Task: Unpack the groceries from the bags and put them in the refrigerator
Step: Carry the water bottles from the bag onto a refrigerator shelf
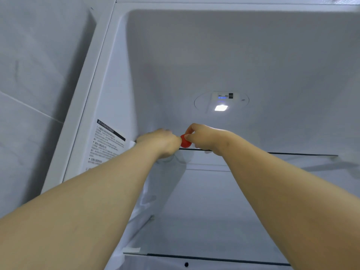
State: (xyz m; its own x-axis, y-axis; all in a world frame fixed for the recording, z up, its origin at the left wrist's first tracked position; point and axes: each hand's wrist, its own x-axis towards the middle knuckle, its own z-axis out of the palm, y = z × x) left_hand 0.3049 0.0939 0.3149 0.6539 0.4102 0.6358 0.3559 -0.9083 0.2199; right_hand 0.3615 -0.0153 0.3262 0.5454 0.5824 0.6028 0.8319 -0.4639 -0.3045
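Red item point(185, 142), small and round, is the grocery being handled. In the head view it sits between the two hands, just at the front edge of the upper glass shelf point(296, 154) inside the open refrigerator point(233, 55). I cannot tell if it is a cap or a small fruit.

The right hand point(203, 138) has its grip pinched on the red item, with the thumb on top. The left hand point(161, 142) touches it from the other side with curled fingers. I cannot tell if this grip is grasping something pale underneath.

A lamp point(221, 108) shines on the back wall, and a lower glass shelf point(214, 257) shows below the arms.

I judge this to be the placing step. The next move calls for setting the red item well behind the shelf edge so it cannot roll off, then loosening both grips. The bags are not in view.
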